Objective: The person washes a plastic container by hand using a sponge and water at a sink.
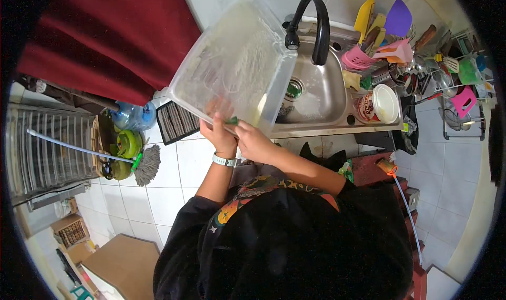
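A large clear plastic bin (232, 63), smeared with whitish streaks, is tilted up over the left part of the sink. My left hand (217, 134), with a pale watch at the wrist, grips its near edge; some fingers show blurrily through the plastic. Close beside it, my right hand (253, 142) is closed at the same edge. A bit of green scouring pad (232, 120) shows at its fingertips; the rest of the pad is hidden.
The steel sink (321, 81) has a black curved faucet (316, 26) above. On its right stand a white tub (386, 104), a pink utensil basket (358, 57) and piled dishes. A mop (146, 165), gas cylinders (126, 144) and a dark mat (178, 122) are at left.
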Demonstrator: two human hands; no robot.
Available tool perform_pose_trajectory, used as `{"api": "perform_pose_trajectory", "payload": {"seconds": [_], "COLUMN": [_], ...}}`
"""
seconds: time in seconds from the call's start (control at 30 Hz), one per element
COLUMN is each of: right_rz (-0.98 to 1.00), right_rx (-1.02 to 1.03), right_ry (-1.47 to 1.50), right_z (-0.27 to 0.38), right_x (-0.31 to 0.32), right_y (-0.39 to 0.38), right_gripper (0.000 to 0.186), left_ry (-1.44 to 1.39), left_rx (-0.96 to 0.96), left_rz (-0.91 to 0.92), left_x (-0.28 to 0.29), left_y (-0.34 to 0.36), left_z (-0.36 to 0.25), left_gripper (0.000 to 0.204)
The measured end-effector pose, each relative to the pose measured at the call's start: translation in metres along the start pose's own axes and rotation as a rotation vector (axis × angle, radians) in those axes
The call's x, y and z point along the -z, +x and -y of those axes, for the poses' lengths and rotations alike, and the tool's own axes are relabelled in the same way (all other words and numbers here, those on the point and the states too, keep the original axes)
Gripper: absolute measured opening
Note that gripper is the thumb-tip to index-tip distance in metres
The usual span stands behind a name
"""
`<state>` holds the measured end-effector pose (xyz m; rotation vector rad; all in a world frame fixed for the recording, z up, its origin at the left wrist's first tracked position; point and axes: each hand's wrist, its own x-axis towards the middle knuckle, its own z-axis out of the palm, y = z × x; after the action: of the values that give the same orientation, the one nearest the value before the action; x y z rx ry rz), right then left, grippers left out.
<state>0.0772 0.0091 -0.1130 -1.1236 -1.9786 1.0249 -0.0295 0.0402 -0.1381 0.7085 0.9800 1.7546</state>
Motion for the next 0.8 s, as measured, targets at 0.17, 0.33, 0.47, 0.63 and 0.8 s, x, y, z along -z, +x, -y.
{"api": "perform_pose_trajectory", "payload": {"seconds": [0.17,0.33,0.47,0.63,0.8], "right_rz": [0.151,0.310,0.254,0.258,0.306], "right_rx": [-0.012,0.144,0.274,-0.019,0.202], "right_ry": [-0.194,-0.564,-0.588,-0.871,-0.853], "right_z": [-0.020,-0.023,-0.069,-0.107,-0.057], "right_x": [-0.008,0.010,0.031,0.103,0.024], "right_y": [-0.017,-0.014,-0.006,0.020,-0.006], "right_gripper": [0.038,0.024,0.021,0.025,0.016], "left_ry": [-0.002,0.079,0.080,-0.100,-0.036], "left_rx": [0.076,0.069,0.096,0.189,0.102], "left_rz": [-0.138,-0.161,-0.107,-0.165,-0.223], "left_x": [0.006,0.007,0.010,0.012,0.012], "left_y": [0.008,0.017,0.017,0.014,0.015], "left_z": [-0.010,-0.019,-0.026,-0.040,-0.037], "left_gripper": [0.056,0.057,0.057,0.041,0.044]}}
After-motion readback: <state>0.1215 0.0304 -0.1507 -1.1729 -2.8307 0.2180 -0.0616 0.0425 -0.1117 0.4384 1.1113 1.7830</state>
